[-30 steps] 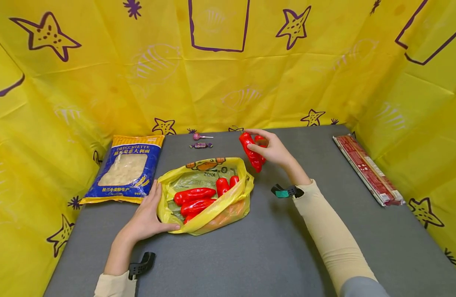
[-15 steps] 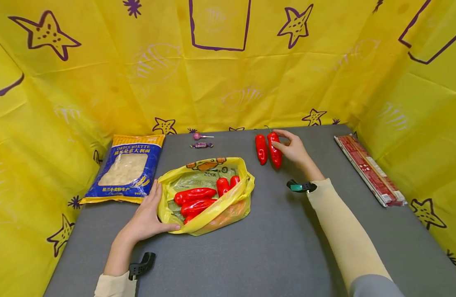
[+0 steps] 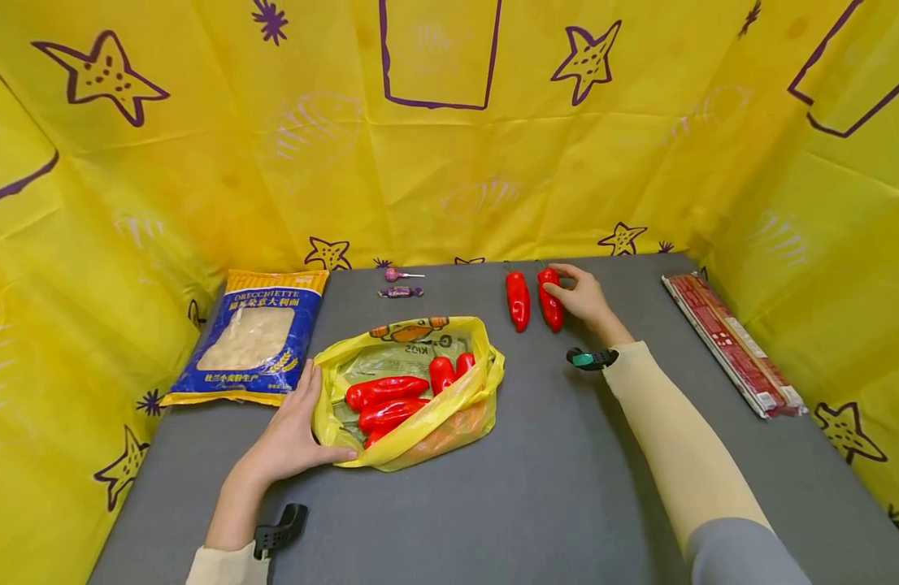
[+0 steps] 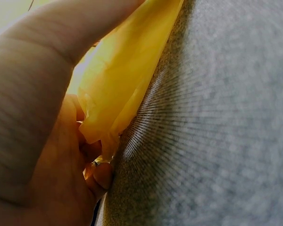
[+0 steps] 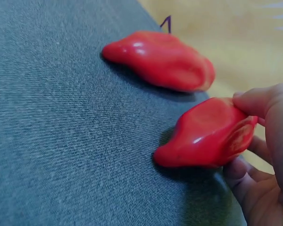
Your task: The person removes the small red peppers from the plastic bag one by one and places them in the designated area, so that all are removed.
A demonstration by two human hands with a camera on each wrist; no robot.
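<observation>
My right hand (image 3: 584,299) pinches a long red pepper (image 3: 549,302) near its stem end, thumb on one side and fingers on the other. That pepper lies at the back of the table in the head view, beside a second red pepper (image 3: 518,301) that nothing touches. In the right wrist view the held pepper (image 5: 205,134) has its narrow tip close to the cloth. At the left, my left hand (image 3: 292,426) holds the side of a yellow plastic bag (image 3: 449,426), thumb along its front rim. Several red peppers (image 3: 387,393) show inside the bag's wide mouth.
A blue and yellow bag of orecchiette pasta (image 3: 248,337) lies at the left. Behind the plastic bag are a lollipop (image 3: 394,275) and a purple wrapped candy (image 3: 401,292). A long red packet (image 3: 731,341) lies far right. Yellow cloth walls (image 3: 435,162) enclose the grey table (image 3: 493,520).
My right hand has carried two red peppers to the right and set them side by side at the back, keeping its fingers on the right one. My left hand has stayed on the bag.
</observation>
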